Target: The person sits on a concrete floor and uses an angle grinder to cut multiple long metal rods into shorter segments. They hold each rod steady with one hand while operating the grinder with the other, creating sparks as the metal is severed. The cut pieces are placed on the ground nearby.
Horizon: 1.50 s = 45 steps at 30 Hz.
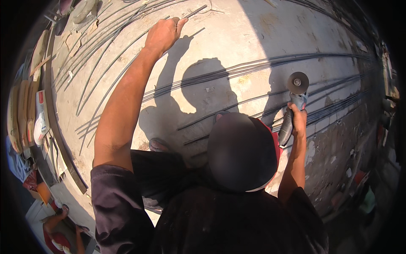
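"Surface?"
"Concrete floor [237,34], part sunlit, is carrying steel rods [241,69], one o'clock."
"Hands?"
"Left hand [164,34], eleven o'clock, is clasping a single rod [198,11]; right hand [299,116], three o'clock, is gripping an angle grinder [299,100]."

Between your left hand [164,34] and the grinder [299,100] in your right hand [299,115], you can pass over pale floor [232,34], minding 1 rod [197,11] jutting from your left grip; nearer you, a bundle of rods [203,78] crosses. Left of your left forearm [120,106], loose rods [120,25] obstruct; a dark rounded shape [243,154] blocks between your 2 forearms
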### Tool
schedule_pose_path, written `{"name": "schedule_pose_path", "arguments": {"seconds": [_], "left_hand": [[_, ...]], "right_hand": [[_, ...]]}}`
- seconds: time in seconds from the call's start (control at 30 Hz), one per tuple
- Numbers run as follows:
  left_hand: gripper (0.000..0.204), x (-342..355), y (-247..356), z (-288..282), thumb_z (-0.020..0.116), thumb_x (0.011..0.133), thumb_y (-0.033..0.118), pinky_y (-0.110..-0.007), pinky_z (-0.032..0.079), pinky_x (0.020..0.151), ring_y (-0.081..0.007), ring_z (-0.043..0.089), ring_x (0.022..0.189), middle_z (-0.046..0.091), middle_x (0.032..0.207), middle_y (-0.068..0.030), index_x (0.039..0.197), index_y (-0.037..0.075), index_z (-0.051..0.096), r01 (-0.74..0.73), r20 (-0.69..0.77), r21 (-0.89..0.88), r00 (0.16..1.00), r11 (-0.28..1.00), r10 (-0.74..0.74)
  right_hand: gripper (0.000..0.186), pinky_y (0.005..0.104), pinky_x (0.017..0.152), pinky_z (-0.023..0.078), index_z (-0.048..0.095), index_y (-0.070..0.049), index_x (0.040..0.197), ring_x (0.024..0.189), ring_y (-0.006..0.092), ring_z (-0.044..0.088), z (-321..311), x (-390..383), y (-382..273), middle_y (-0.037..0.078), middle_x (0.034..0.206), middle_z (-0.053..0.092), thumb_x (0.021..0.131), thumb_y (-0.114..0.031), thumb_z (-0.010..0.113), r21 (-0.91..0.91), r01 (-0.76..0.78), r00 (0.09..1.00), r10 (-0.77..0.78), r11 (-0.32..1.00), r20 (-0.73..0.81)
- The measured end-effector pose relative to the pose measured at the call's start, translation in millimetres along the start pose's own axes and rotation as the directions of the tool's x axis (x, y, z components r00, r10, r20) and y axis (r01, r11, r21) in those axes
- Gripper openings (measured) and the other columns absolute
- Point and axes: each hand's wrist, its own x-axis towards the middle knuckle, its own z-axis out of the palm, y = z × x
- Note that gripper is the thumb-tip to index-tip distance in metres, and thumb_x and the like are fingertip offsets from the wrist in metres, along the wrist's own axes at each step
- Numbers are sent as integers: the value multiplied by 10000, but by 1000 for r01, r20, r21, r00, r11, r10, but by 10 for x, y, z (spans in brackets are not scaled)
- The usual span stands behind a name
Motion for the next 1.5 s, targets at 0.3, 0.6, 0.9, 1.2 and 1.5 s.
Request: {"name": "schedule_pose_path", "arguments": {"seconds": [0.3, 0.6, 0.9, 1.2, 1.5], "left_hand": [[423, -307, -297, 452, 638, 1026, 470, -476, 550, 911, -374, 651, 1130, 669, 1208, -166, 1212, 95, 690, 40, -263, 373, 963, 927, 64], [479, -1587, 65, 1305, 779, 936, 297, -455, 499, 1063, -301, 565, 1313, 638, 1334, -115, 1329, 74, 619, 140, 317, 135, 932, 981, -177], [459, -1265, -92, 1326, 820, 890, 289, -499, 515, 1070, -342, 564, 1338, 639, 1347, -156, 1257, 51, 681, 183, 533, 169, 809, 969, -246], [397, -1475, -102, 1474, 749, 920, 208, -508, 535, 1039, -364, 589, 1282, 622, 1346, -182, 1256, 15, 661, 155, 405, 135, 893, 979, -198], [474, -1376, -74, 1258, 792, 900, 299, -460, 551, 1000, -353, 684, 1195, 728, 1234, -224, 1238, -15, 682, 204, 547, 33, 816, 978, -189]], "right_hand": [[303, 317, 519, 487, 697, -6, 915, 547, 164, 621, -23, -197, 155, 63, 693, 650, 839, -289, 778, -22, 25, 1000, -24, 999, 19], [330, 338, 509, 521, 681, 32, 1003, 561, 196, 659, 173, -205, 142, 107, 741, 676, 819, -219, 792, -19, -89, 987, 91, 996, 131], [318, 348, 554, 506, 707, 27, 958, 593, 185, 644, 341, -208, 169, 90, 783, 686, 801, -229, 811, -28, 0, 982, 6, 1000, 189], [269, 339, 579, 518, 714, 21, 948, 614, 170, 641, 390, -364, 116, 68, 787, 686, 820, -200, 801, -49, 10, 982, 0, 999, 189], [306, 338, 615, 530, 722, 59, 936, 648, 154, 636, 294, -308, 228, 76, 829, 706, 807, -199, 823, -63, 1, 984, 10, 998, 177]]}}
